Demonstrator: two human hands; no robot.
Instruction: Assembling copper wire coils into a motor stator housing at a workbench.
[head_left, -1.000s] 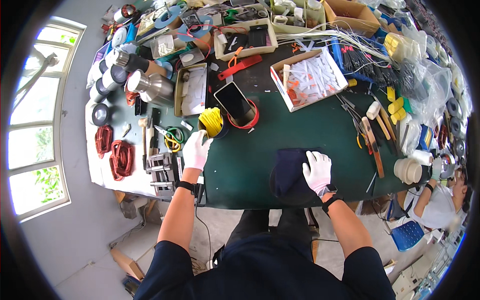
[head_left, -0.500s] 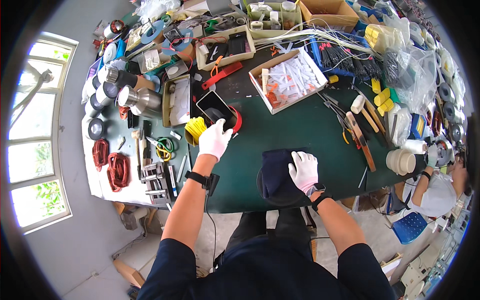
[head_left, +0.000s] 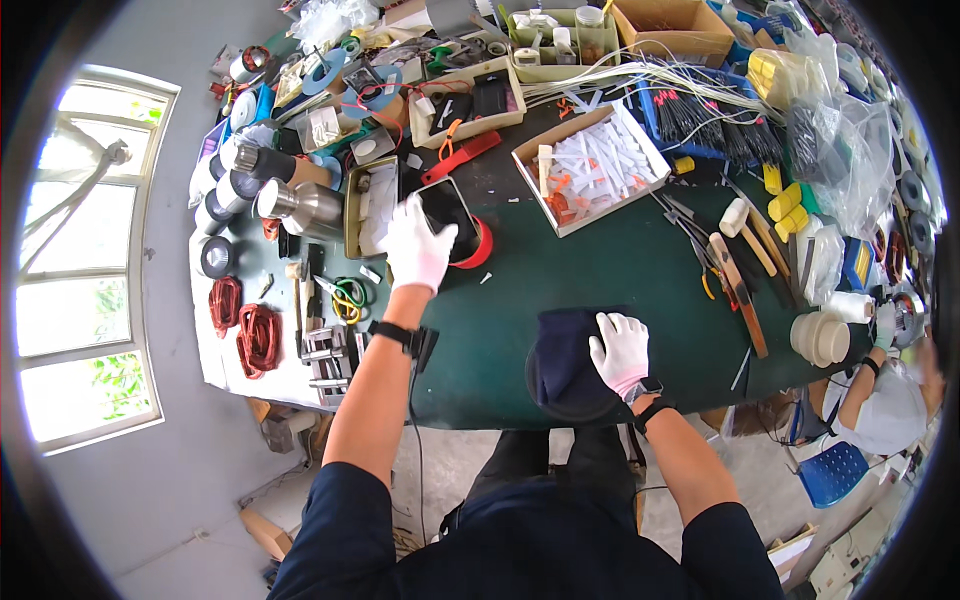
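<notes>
My left hand point(head_left: 418, 250), in a white glove, is over the left-middle of the green table, its thumb apart from its fingers. It covers the spot where a yellow bundle stood; whether it touches anything there cannot be made out. Just beyond its thumb is a black tray point(head_left: 450, 205) with a pale rim, and beside that a red ring-shaped thing point(head_left: 480, 246). My right hand point(head_left: 622, 352), gloved too, lies with loosely spread fingers on a folded navy cloth point(head_left: 565, 355). Under the cloth is a round black base point(head_left: 580, 412) near the front edge.
A white box of paper strips point(head_left: 600, 165) sits at the back middle. Pliers point(head_left: 715, 265), a wooden-handled tool point(head_left: 738, 295) and a mallet point(head_left: 735, 218) lie right. Scissors point(head_left: 348, 298) and a metal flask point(head_left: 300, 205) are left. A co-worker point(head_left: 880, 395) sits far right.
My left hand has shifted left and away from me, off the black tray and over the yellow bundle. My right hand stays on the cloth, its fingers slightly more bent. The view has shifted a little.
</notes>
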